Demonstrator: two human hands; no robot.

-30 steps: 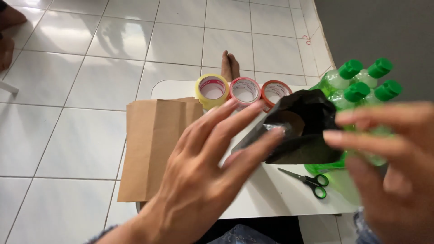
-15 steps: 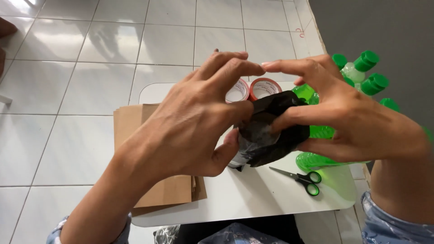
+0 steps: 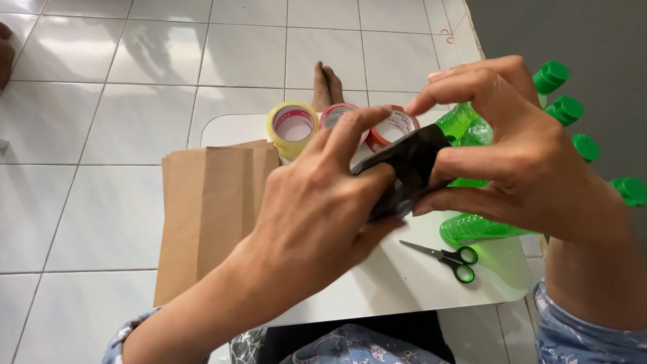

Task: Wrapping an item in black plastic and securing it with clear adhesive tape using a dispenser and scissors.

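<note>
Both hands are gripping a crinkled, glossy black plastic bag [image 3: 404, 172] above the small white table [image 3: 377, 290]. The left hand [image 3: 317, 209] is clenching the bag's near side; the right hand [image 3: 512, 155] is pinching its far side. Flat brown paper bags [image 3: 209, 209] are lying left, green-handled scissors [image 3: 451, 256] and translucent green bottles [image 3: 472, 226] right.

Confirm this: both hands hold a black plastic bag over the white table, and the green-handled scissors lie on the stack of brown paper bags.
Not quite. The head view shows the scissors on the white table, right of the brown paper bags. Both hands, left and right, do hold the black plastic bag.
</note>
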